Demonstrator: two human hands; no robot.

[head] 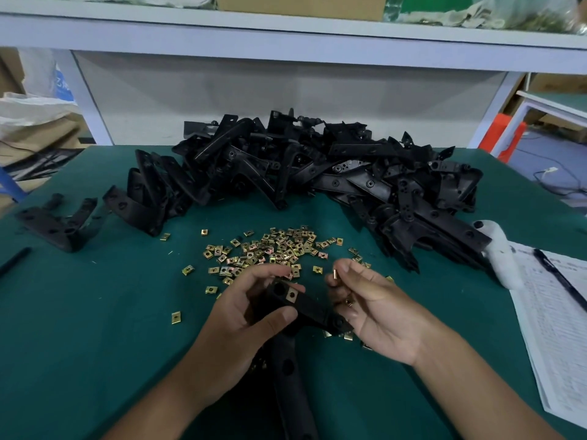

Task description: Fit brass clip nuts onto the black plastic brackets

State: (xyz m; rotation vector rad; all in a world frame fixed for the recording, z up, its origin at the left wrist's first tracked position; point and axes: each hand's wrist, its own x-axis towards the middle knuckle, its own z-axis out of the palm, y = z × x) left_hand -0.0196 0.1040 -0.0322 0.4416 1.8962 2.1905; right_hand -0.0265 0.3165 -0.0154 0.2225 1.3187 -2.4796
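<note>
My left hand (244, 312) grips a black plastic bracket (305, 309) over the green mat, thumb on its near side. One brass clip nut (292, 294) sits on the bracket's upper end. My right hand (371, 309) pinches a small brass piece (334, 274) between thumb and forefinger, just right of the bracket; another brass piece (348, 302) lies in its palm. A loose heap of brass clip nuts (270, 249) is spread on the mat just beyond both hands. A big pile of black brackets (317, 173) lies behind it.
Two separate brackets (57, 223) lie at the far left. A black pen-like stick (14, 261) lies at the left edge. At the right are a white device (495, 249) and paper sheets (559, 328) with a pen (559, 277). A shelf frame (286, 36) runs across the back.
</note>
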